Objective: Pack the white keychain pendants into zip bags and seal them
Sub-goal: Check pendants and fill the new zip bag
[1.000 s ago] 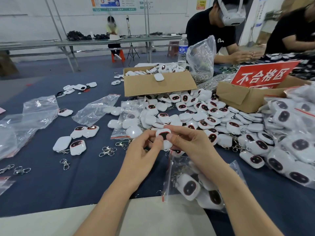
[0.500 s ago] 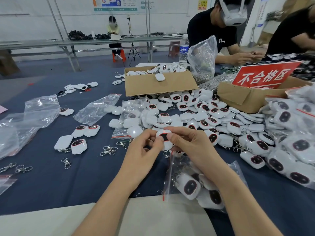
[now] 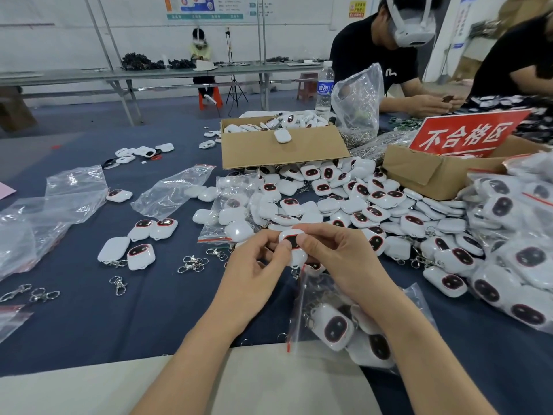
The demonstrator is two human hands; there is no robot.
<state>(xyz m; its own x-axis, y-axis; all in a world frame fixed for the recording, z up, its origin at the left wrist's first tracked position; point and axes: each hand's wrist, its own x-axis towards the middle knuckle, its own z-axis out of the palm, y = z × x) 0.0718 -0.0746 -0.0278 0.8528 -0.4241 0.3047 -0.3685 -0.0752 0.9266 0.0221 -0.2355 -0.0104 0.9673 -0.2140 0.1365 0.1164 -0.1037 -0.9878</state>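
Note:
A white keychain pendant [image 3: 294,245] with a dark red-rimmed face is pinched between both hands above the table's middle. My left hand [image 3: 257,271] grips its left side with thumb and fingers; my right hand [image 3: 335,256] grips its right side. Below my right wrist lies a clear zip bag [image 3: 335,322] with a red strip, holding several pendants. A large heap of loose pendants [image 3: 344,202] spreads just beyond my hands.
Empty zip bags [image 3: 173,190] and loose metal clasps [image 3: 193,263] lie to the left on the blue cloth. Cardboard boxes [image 3: 281,151] stand behind the heap, one with a red sign [image 3: 466,136]. Filled bags [image 3: 514,250] pile up at right. Two people work across the table.
Both hands stay on the same pendant with only slight finger shifts; the view has barely moved.

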